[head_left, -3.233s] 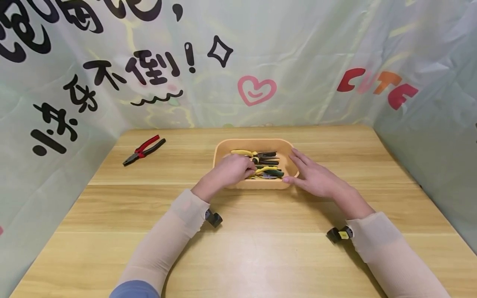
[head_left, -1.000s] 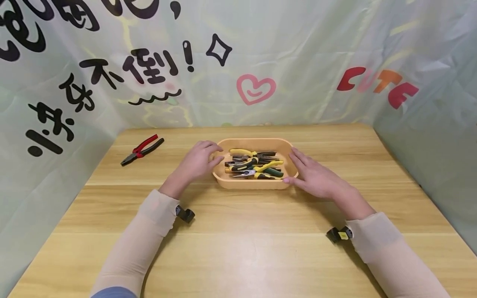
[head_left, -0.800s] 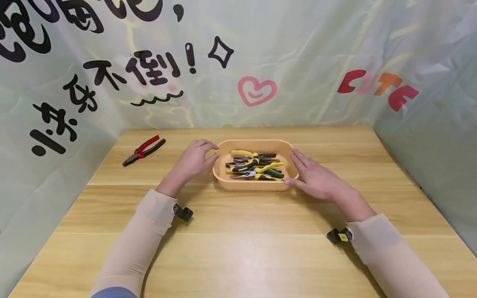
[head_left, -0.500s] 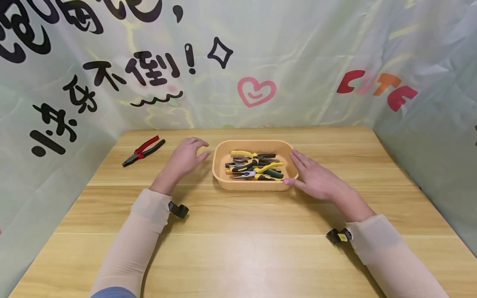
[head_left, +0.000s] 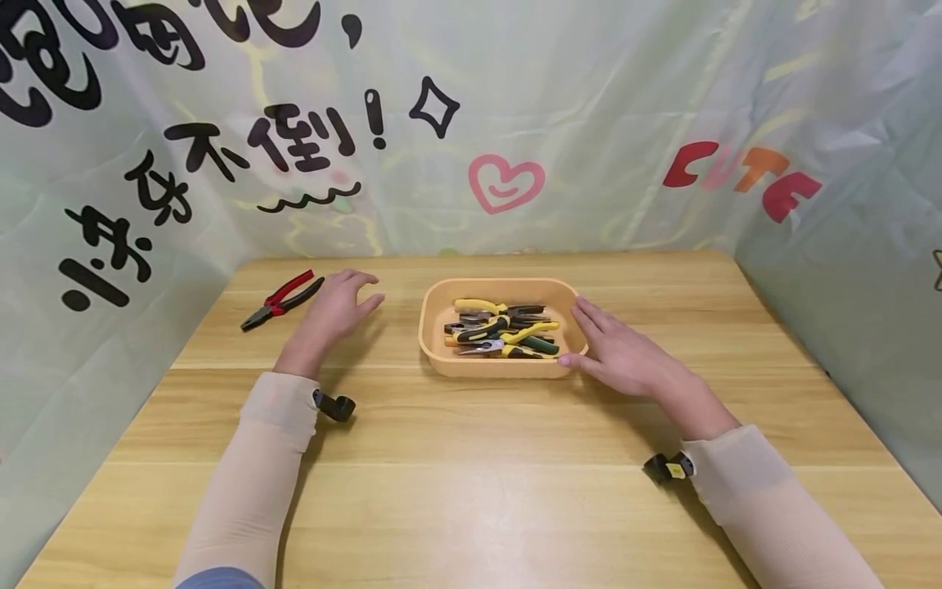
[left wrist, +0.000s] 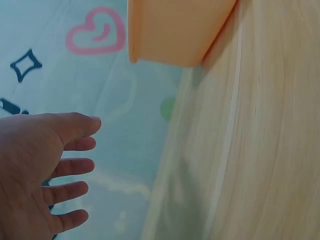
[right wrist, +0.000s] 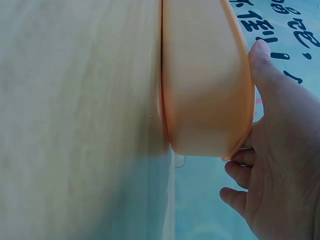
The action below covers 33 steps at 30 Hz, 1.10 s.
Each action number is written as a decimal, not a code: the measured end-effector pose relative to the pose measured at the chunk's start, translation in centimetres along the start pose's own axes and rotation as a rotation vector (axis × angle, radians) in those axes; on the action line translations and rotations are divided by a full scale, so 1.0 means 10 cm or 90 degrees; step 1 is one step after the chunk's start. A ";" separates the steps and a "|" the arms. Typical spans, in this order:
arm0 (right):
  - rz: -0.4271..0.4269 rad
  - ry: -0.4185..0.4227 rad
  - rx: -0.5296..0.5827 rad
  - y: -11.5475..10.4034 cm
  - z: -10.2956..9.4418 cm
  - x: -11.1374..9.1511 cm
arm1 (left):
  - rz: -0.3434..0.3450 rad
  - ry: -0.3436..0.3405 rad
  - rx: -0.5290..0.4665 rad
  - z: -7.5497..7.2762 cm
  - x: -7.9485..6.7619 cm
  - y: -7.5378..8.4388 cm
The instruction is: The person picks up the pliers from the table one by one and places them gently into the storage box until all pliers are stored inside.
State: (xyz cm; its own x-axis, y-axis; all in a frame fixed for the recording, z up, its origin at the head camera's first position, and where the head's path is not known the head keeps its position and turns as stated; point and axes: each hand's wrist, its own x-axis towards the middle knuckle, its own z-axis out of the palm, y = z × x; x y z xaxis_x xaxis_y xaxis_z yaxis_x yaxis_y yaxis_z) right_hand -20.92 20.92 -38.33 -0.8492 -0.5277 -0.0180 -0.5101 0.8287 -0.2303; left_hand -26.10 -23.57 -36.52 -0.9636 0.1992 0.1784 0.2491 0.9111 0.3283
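My left hand (head_left: 337, 304), fingers spread and slightly bent, hovers beside the red-and-black pliers (head_left: 276, 303) at the table's far left. It holds nothing; in the left wrist view its palm and loose fingers (left wrist: 75, 167) show apart from everything. My right hand (head_left: 621, 348) rests against the right end of the orange plastic basket (head_left: 500, 367). Its thumb touches the front rim and its straight fingers lie along the right side. The right wrist view shows that thumb (right wrist: 265, 62) on the rim. Several pliers (head_left: 508, 327) with yellow, black and green handles lie piled inside the basket.
The wooden table (head_left: 486, 474) runs back to a pale printed curtain (head_left: 603, 106) that encloses it behind and at both sides. Small black cameras, the left one (head_left: 335, 406) and the right one (head_left: 668, 468), are strapped to the wrists.
My left hand has come out of the basket and moved left to the red-and-black pliers. The pliers inside are uncovered to view. My right hand has stayed at the basket's right end.
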 end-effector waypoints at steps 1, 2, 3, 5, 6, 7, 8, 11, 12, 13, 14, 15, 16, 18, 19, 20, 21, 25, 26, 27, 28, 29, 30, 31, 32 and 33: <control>0.001 -0.001 0.003 0.00 0.00 0.00 | -0.006 0.001 -0.001 0.00 0.00 -0.03; 0.001 -0.002 0.003 0.00 0.00 0.00 | -0.012 0.002 -0.002 0.00 0.00 -0.06; 0.001 -0.003 0.005 0.00 -0.01 0.00 | -0.018 0.003 -0.003 -0.01 0.00 -0.09; 0.001 -0.002 0.007 -0.01 -0.01 0.00 | -0.032 -0.001 -0.008 -0.01 0.00 -0.16; 0.000 -0.001 0.008 -0.01 -0.01 0.00 | -0.039 -0.003 -0.011 -0.02 -0.01 -0.19; 0.001 0.002 0.009 -0.01 0.00 0.00 | -0.047 -0.004 -0.015 -0.03 -0.01 -0.22; 0.001 0.003 0.009 -0.01 -0.01 0.00 | -0.055 -0.007 -0.017 -0.03 -0.02 -0.25; 0.004 0.001 0.011 -0.01 -0.01 0.01 | -0.076 -0.004 -0.025 -0.04 -0.06 -0.33; 0.004 0.000 0.012 -0.01 -0.01 0.00 | -0.083 -0.002 -0.028 -0.04 -0.07 -0.35; 0.006 -0.001 0.013 -0.01 -0.01 0.01 | -0.088 0.002 -0.031 -0.04 -0.08 -0.37; 0.006 -0.004 0.013 -0.01 -0.01 0.01 | -0.093 0.006 -0.033 -0.04 -0.09 -0.40; 0.007 -0.005 0.014 -0.01 -0.01 0.01 | -0.097 0.008 -0.037 -0.04 -0.10 -0.42; 0.008 -0.006 0.016 -0.01 0.00 0.01 | -0.102 0.007 -0.038 -0.04 -0.11 -0.45; 0.010 -0.007 0.019 -0.01 0.00 0.00 | -0.111 0.007 -0.042 -0.03 -0.13 -0.50; 0.012 -0.007 0.021 -0.01 0.01 0.00 | -0.115 0.006 -0.042 -0.03 -0.13 -0.53; 0.013 -0.008 0.022 -0.01 0.01 0.00 | -0.119 0.006 -0.042 -0.03 -0.14 -0.56; 0.015 -0.008 0.025 0.00 0.01 0.00 | -0.124 0.006 -0.045 -0.04 -0.15 -0.59; 0.016 -0.004 0.027 0.00 0.01 -0.01 | -0.140 0.012 -0.053 -0.06 -0.18 -0.69; 0.015 -0.004 0.027 0.00 0.01 -0.01 | -0.143 0.014 -0.058 -0.06 -0.19 -0.72; 0.015 -0.003 0.027 0.00 0.01 -0.01 | -0.146 0.013 -0.061 -0.07 -0.19 -0.74; 0.014 -0.003 0.027 0.00 0.01 -0.01 | -0.147 0.013 -0.061 -0.07 -0.19 -0.77; 0.015 -0.003 0.028 0.00 0.01 -0.01 | -0.149 0.011 -0.064 -0.07 -0.20 -0.79; 0.015 -0.003 0.029 0.00 0.01 -0.01 | -0.151 0.009 -0.067 -0.07 -0.20 -0.82; 0.013 -0.002 0.029 0.00 0.01 -0.01 | -0.153 0.006 -0.067 -0.07 -0.20 -0.85; 0.013 -0.002 0.030 0.00 0.01 0.00 | -0.154 0.005 -0.066 -0.06 -0.20 -0.88; 0.012 -0.002 0.032 0.00 0.01 0.00 | -0.156 0.003 -0.063 -0.06 -0.20 -0.91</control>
State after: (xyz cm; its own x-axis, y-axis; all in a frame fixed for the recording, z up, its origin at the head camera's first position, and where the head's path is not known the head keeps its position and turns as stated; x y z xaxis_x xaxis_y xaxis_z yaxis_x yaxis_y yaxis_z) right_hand -20.85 20.89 -38.44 -0.8582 -0.5127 -0.0258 -0.4863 0.8281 -0.2788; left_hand -26.36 -32.45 -39.31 -0.9960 -0.0243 0.0865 0.0175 0.8919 0.4519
